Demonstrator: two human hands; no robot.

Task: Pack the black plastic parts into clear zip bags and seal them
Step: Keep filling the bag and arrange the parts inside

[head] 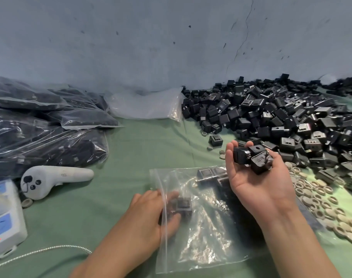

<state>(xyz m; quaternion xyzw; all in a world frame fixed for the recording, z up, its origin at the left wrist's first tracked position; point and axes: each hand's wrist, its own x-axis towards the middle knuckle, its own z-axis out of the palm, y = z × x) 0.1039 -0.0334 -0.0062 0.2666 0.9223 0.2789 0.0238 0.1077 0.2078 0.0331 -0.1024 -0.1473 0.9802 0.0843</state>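
Observation:
A clear zip bag (pixel 201 233) lies on the green cloth in front of me, its open mouth toward the left. My left hand (pixel 151 215) reaches into the mouth and its fingers grip a black plastic part (pixel 183 205) inside the bag. More black parts (pixel 211 174) lie at the bag's far end. My right hand (pixel 257 177) hovers palm up above the bag, cupping a few black parts (pixel 253 157) in its curled fingers. A big heap of loose black parts (pixel 281 117) covers the table at the right.
Filled, sealed bags (pixel 40 125) are stacked at the left, with empty clear bags (pixel 145 105) behind. A white handheld controller (pixel 50 177) and a white device (pixel 4 217) with a cable sit at the left. Beige rings (pixel 321 205) lie scattered at the right.

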